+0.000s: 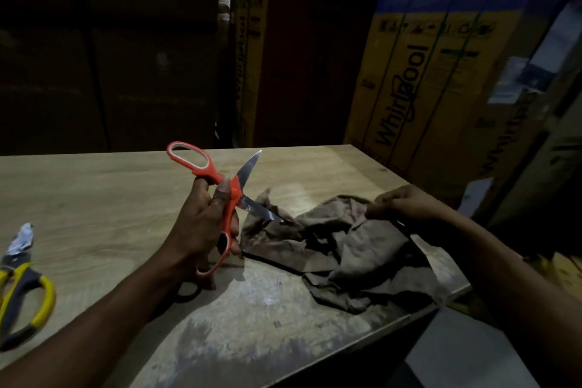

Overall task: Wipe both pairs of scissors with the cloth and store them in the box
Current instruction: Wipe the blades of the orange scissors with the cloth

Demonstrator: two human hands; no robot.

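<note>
Scissors [220, 195], stiff and sharp, splayed in our left hand [201, 224]; right hand [406, 201] pinches limp cloth [346, 246] beside it.

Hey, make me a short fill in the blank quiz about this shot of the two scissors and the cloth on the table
1. The left hand holds the orange scissors with the blades ____.
2. The right hand pinches the brown ____.
3. The yellow-handled scissors lie on the table, touched by ____ hand.
4. One orange-scissor blade tip rests against the ____.

Missing words: open; cloth; neither; cloth
</note>
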